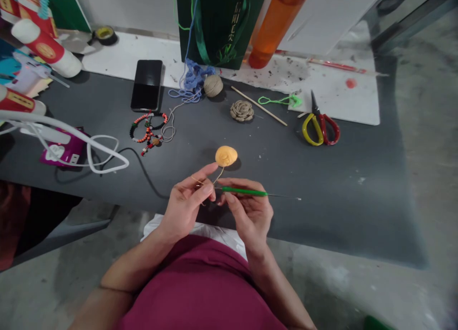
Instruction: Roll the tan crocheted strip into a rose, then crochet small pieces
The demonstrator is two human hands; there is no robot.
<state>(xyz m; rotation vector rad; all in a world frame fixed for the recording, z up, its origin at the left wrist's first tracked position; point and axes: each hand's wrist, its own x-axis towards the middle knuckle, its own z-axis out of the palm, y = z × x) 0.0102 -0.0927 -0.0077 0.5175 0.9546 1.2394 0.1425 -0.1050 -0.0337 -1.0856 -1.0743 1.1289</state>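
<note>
My left hand (pixel 186 203) is closed in a pinch on a thin tan yarn strand that runs up to an orange yarn ball (pixel 226 156) lying on the dark grey table (pixel 322 187). Just to its right, my right hand (pixel 250 211) grips a green-handled crochet hook (pixel 250 192). The hook's metal tip points right, and its other end meets the yarn between my two hands. Both hands hover at the table's near edge, above my lap.
Farther back lie red-and-yellow scissors (pixel 320 127), a coiled twine piece (pixel 242 110), a twine ball (pixel 213 86), a wooden stick (pixel 258 105), blue yarn (pixel 193 79), a black phone (pixel 147 84) and beaded bracelets (pixel 148 127). White cables (pixel 89 144) cross the left side. A green bag (pixel 218 25) and an orange bottle (pixel 275 25) stand at the back.
</note>
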